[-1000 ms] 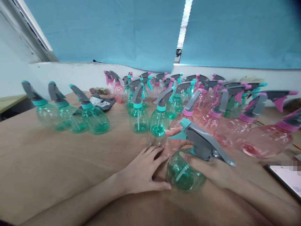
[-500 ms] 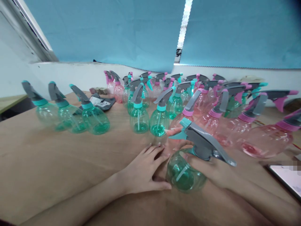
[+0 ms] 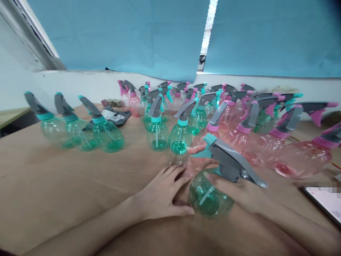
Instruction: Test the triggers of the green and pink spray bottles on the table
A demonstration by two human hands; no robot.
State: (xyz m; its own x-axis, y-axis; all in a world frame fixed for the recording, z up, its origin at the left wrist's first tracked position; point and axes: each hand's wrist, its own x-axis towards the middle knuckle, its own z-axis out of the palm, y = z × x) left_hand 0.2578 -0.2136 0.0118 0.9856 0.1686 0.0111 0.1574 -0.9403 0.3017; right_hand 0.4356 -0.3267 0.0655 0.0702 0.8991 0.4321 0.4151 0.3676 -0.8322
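Note:
A clear green spray bottle [image 3: 209, 199] with a grey and teal trigger head [image 3: 229, 161] stands on the brown table [image 3: 66, 188] in front of me. My right hand [image 3: 239, 193] is wrapped round its neck and shoulder, one finger reaching toward the trigger. Beside the bottle's left side, my left hand [image 3: 162, 193] rests on the table with fingers stretched out, its thumb touching the bottle's base.
Three green bottles [image 3: 106, 133] stand in a row at the left. Several green and pink spray bottles [image 3: 239, 135] crowd the middle and right back. A dark packet [image 3: 115, 115] lies behind them at the left. A phone [image 3: 326, 201] lies at the right edge. Blue blinds [image 3: 133, 35] hang behind.

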